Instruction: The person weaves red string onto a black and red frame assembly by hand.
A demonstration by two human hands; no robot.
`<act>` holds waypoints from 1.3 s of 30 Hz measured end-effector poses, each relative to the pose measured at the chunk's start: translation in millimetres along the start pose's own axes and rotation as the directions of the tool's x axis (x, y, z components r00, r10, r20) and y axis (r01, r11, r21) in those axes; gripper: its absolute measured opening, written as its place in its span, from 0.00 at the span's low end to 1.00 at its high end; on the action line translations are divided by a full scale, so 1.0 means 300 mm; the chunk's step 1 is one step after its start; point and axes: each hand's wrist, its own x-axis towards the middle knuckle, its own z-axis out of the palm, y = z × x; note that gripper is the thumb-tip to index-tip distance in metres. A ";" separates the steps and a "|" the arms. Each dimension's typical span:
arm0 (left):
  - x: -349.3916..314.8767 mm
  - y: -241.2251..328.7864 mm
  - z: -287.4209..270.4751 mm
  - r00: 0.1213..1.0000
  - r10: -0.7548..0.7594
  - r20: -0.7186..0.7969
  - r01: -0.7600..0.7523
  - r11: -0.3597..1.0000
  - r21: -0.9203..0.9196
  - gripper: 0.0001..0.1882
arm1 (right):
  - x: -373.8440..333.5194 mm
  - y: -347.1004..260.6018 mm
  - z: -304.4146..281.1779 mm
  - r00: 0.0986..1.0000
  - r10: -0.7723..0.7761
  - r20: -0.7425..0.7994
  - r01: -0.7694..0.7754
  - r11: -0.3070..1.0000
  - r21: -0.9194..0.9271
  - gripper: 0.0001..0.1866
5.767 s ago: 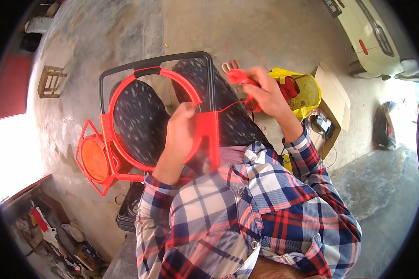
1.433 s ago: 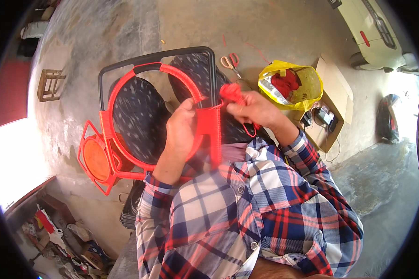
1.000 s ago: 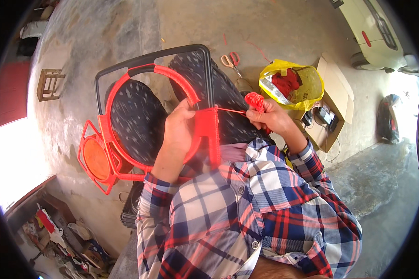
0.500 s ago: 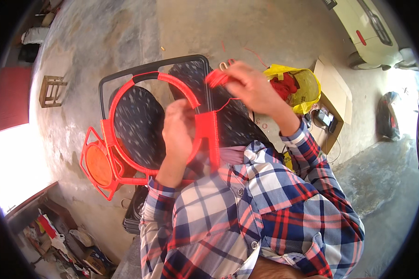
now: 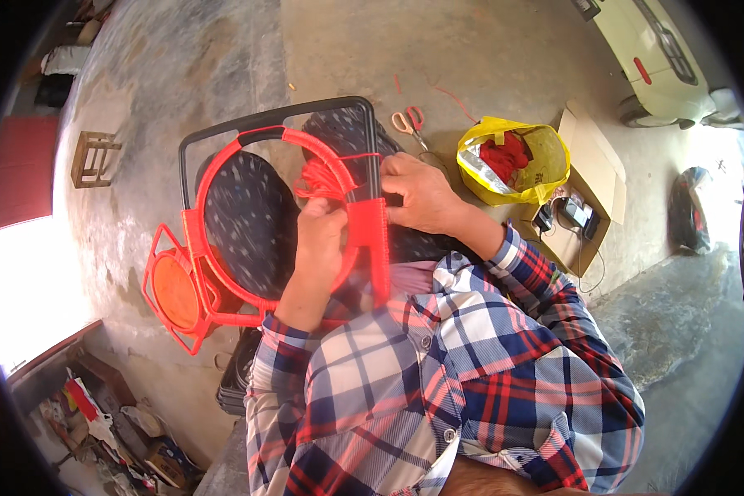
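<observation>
On my lap leans a black tubular frame [image 5: 306, 105] with a ring inside it, partly wrapped in red cord. My left hand [image 5: 316, 244] is inside the ring, its fingers closed at the lower end of a red cord bundle [image 5: 326, 176]. One red strand crosses the frame's right side bar above the wrapped section [image 5: 367, 223]. At the outer side of that bar is my right hand [image 5: 422, 194], its fingers curled against the bar. What those fingers pinch is hidden.
Scissors [image 5: 408, 121] lie on the floor beyond the frame. A yellow bag [image 5: 488, 190] with red cord inside stands right, beside a cardboard box [image 5: 595, 248]. A red frame with an orange disc [image 5: 176, 291] is at left; a small wooden stool [image 5: 96, 159] stands farther off.
The red cord bundle has passed from my right hand to my left, inside the ring. My right hand has moved down and left to the side bar, uncovering the scissors.
</observation>
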 end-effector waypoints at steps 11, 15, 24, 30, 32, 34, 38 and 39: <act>-0.012 0.035 0.016 0.983 -0.165 0.080 0.176 0.970 -0.167 0.18 | -0.058 0.062 -0.124 0.943 0.319 0.098 -0.186 0.260 0.947 0.03; -0.023 0.059 0.056 0.983 -0.122 0.136 0.153 0.956 -0.249 0.17 | -0.068 0.037 -0.135 0.970 0.154 0.187 -0.184 -0.036 0.982 0.06; -0.021 0.044 0.049 0.987 -0.105 0.124 0.132 0.963 -0.236 0.19 | 0.014 -0.028 -0.231 0.992 0.084 0.096 -0.043 -0.492 0.870 0.13; -0.020 0.035 0.007 0.988 -0.065 0.140 0.100 0.959 -0.265 0.17 | -0.017 -0.019 -0.242 0.862 0.457 0.219 -0.172 -0.141 0.975 0.20; -0.022 0.032 0.018 0.981 -0.103 0.166 0.142 0.959 -0.247 0.15 | -0.047 -0.027 -0.149 0.865 0.474 0.167 -0.228 0.073 0.971 0.10; -0.041 0.040 0.043 0.988 -0.015 0.151 0.041 0.985 -0.169 0.11 | -0.064 -0.027 -0.067 0.856 0.470 0.215 -0.401 0.342 0.850 0.08; -0.037 0.011 0.007 0.993 -0.046 0.105 0.052 0.997 -0.056 0.09 | -0.048 -0.056 -0.045 0.853 0.462 0.242 -0.469 0.480 0.741 0.09; -0.029 -0.004 -0.005 0.994 -0.031 0.104 0.037 0.998 -0.057 0.07 | -0.037 -0.056 -0.061 0.862 0.439 0.255 -0.471 0.504 0.724 0.09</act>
